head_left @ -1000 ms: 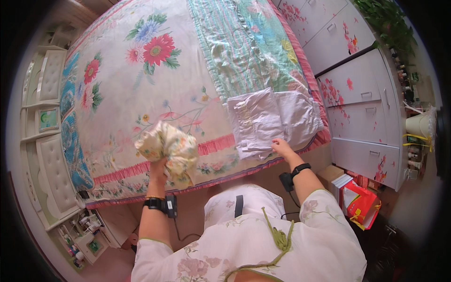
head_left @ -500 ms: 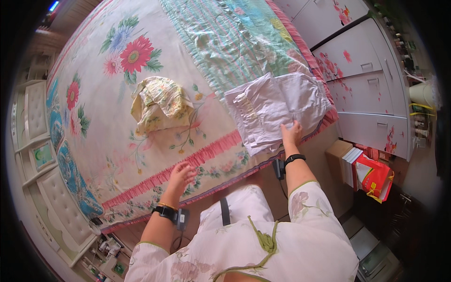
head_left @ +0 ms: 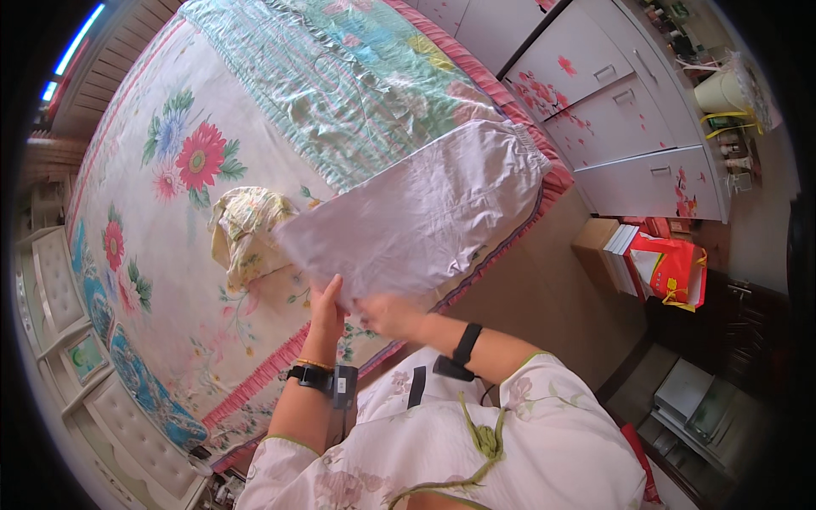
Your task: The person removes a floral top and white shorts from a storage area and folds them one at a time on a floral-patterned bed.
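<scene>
Lilac garment (head_left: pixel 425 204) part-blurred, L hand (head_left: pixel 326 309) gripping edge, R hand (head_left: pixel 393 315) smeared, can't tell its grip.

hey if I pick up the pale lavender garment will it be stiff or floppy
Probably floppy: the lavender garment shows soft wrinkles. Its gathered edge may stretch a little, judging by the puckering. It seems unlikely to roll, lying spread out across the bed.
</scene>
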Tool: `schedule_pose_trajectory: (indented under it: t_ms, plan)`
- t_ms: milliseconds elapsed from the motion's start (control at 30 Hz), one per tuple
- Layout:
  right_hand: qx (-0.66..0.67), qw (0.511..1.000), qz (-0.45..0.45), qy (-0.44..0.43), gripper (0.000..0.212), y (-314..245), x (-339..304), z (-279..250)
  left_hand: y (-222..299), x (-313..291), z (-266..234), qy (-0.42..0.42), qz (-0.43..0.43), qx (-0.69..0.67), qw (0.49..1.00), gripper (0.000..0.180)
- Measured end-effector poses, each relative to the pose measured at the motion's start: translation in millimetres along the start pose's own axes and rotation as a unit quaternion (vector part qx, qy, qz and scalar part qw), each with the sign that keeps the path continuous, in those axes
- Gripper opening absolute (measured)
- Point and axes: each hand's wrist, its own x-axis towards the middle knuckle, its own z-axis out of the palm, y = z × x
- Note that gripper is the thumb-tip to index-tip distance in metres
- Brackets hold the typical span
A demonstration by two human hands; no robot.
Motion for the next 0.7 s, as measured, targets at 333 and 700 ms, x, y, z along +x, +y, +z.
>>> schedule_pose_trajectory:
  t_ms: [333,700]
  plan:
    - [-0.097,0.940,0.254,-0.207,0.034,62.2,-79.4,-45.4,-27.4,0.7,-98.8,0.207,0.029,0.113,0.971,0.042]
    - [0.092,0.806,0.451,0.371,0.048,242.3,-88.0,-207.3,7.7,-18.1,36.5,-0.018,0.010,0.369,0.929,0.047]
